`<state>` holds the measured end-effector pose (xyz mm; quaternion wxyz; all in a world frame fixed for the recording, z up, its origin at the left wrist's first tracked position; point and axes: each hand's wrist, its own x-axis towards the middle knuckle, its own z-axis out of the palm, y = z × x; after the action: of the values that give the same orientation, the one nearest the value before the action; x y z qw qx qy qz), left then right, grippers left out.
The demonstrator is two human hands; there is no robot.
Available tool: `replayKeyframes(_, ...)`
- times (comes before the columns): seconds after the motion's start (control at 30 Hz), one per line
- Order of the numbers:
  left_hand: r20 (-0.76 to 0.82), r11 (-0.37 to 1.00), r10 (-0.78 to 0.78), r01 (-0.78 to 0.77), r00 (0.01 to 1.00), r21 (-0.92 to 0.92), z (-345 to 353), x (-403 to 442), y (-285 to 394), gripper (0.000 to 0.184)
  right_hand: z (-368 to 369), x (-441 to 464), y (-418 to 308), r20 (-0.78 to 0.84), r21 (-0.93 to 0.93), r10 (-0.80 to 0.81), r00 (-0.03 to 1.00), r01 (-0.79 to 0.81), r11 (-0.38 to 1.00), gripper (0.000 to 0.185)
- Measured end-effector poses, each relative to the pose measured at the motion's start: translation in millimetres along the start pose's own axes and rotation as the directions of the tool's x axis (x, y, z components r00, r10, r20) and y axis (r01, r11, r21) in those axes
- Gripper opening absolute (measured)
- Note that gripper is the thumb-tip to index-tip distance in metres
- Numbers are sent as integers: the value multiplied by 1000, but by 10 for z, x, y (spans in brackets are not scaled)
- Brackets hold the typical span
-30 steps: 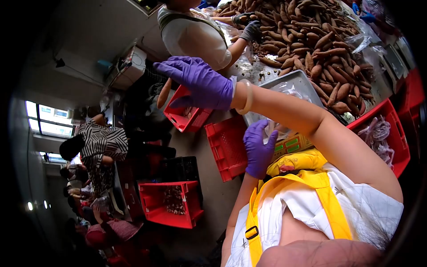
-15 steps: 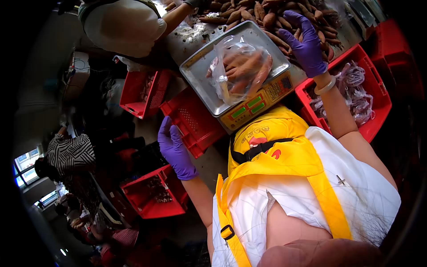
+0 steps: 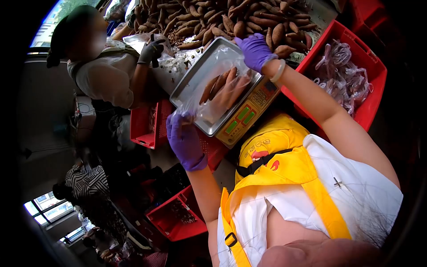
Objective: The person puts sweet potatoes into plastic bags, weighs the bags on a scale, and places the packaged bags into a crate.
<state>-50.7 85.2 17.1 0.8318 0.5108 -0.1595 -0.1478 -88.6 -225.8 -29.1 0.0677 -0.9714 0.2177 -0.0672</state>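
Observation:
A clear plastic bag of sweet potatoes lies on the metal tray of a digital scale. In a purple glove, my left hand is closed on the bag's gathered end at the tray's lower left edge. My right hand, gloved alike, is at the tray's upper right edge, its fingers bent against the far side of the bag; the film stretches between both hands. The exact grip of the right fingertips is partly hidden.
Loose sweet potatoes are heaped behind the scale. A red crate at right holds bundled plastic bags. Other red crates stand at left. A co-worker's dark-gloved hand is beside the heap.
Both hands were open and apart from the bag; they have come in to it from either side. The bag is now spread out toward my left hand. The view has shifted.

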Motion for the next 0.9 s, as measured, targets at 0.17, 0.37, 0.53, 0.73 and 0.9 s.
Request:
replayKeyframes(0.17, 29, 903, -223, 218, 974, -371, -248, -351, 79, 33, -255, -739, 513, 76, 433, -102, 992, 59, 899, 27)
replayKeyframes(0.37, 198, 809, -308, 365, 931, -461, 188, -147, 337, 45, -839, -720, 116, 139, 988, -298, 944, -153, -23, 22)
replayKeyframes(0.53, 227, 903, -300, 353, 927, -247, 260, -324, 479, 56, -1058, -828, 91, 203, 948, -648, 734, -313, -58, 26)
replayKeyframes(0.73, 22, 891, -454, 454, 890, 27, 83, -467, 493, 56, -827, -832, -62, 514, 821, -679, 523, -530, 214, 31)
replayKeyframes(0.9, -124, 929, -306, 325, 944, 176, 333, -352, 382, 47, 452, -454, -548, 36, 656, -673, 739, 491, 573, 28)
